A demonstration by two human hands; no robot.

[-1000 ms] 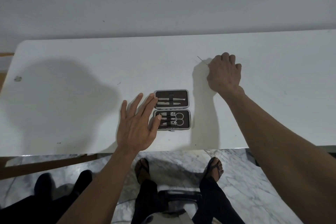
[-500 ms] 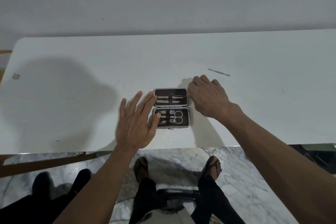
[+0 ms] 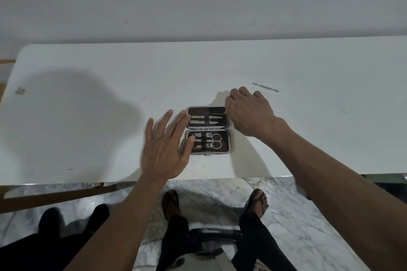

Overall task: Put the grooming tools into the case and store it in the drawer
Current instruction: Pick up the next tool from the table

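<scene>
My left hand point(image 3: 164, 149) lies spread, fingers straight, its fingertips resting on the left edge of the open case point(image 3: 207, 130). My right hand point(image 3: 248, 114) is curled at the upper half's right end, pinching a thin tool point(image 3: 217, 114) that lies left to right in the lid. The case sits near the front edge of the white counter point(image 3: 88, 94), its two halves stacked front to back, long sides running left to right. One more slim tool point(image 3: 265, 87) lies loose beyond my right hand, also pointing roughly left to right.
</scene>
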